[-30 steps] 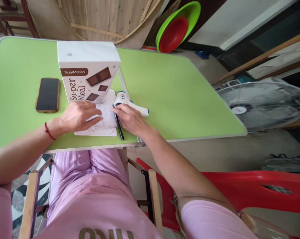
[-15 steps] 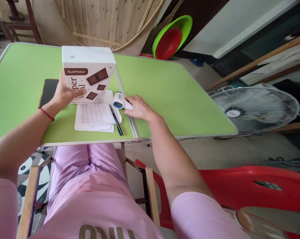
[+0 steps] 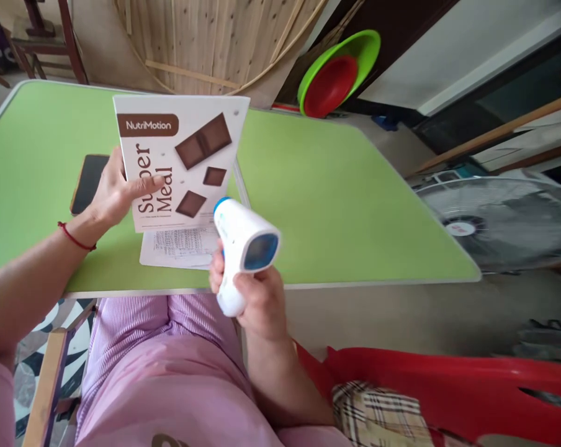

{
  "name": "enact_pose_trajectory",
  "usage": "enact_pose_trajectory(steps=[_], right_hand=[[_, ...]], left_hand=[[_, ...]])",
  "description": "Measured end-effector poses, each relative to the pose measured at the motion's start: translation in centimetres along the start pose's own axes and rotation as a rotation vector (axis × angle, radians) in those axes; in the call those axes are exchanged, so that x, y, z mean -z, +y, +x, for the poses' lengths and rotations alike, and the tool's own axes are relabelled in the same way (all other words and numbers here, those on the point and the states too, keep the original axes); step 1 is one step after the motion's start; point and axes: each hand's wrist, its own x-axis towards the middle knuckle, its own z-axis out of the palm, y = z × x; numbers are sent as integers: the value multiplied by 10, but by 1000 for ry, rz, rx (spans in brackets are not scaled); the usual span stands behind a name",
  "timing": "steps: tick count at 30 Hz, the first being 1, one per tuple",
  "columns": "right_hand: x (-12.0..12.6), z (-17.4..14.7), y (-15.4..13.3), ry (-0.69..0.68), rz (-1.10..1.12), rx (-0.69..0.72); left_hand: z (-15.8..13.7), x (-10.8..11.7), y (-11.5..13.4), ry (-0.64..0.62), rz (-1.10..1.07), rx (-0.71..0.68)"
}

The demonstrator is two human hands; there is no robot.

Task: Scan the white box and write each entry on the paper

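My left hand [image 3: 117,189] grips the left side of a white NutriMotion "Super Meal" box [image 3: 162,155], thumb on its printed front, which is turned towards me. In my right hand [image 3: 259,298] is a white and blue infrared thermometer [image 3: 243,239], held up by its handle near the table's front edge. Its nose points towards the box and its dark screen faces back to me. Under the box lie sheets of handwritten paper [image 3: 180,248], partly covered by it. A dark phone [image 3: 89,183] rests on the table beside my left wrist.
The green folding table [image 3: 331,192] spans the view in front of me. Beyond it stand green and red basins [image 3: 329,87] and a round wooden board [image 3: 206,37]. A fan [image 3: 494,223] is at the right, with a red chair [image 3: 424,385] in the lower right.
My right hand has lifted the thermometer off the table and brought it towards me, screen facing back. My left hand has tilted the box so its front faces me more. The pen is now hidden.
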Motion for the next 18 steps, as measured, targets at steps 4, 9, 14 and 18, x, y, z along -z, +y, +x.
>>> enact_pose_trajectory(steps=[4, 9, 14, 18], right_hand=[[-22, -8, 19, 9, 150, -157], [-30, -3, 30, 58, 159, -199], [-36, -4, 28, 68, 152, -258], [-36, -3, 28, 34, 158, -257]], left_hand=[[-5, -9, 3, 12, -173, 72], [-8, -4, -2, -10, -178, 122], [-5, -3, -1, -48, -150, 103], [-3, -3, 2, -61, -159, 79]])
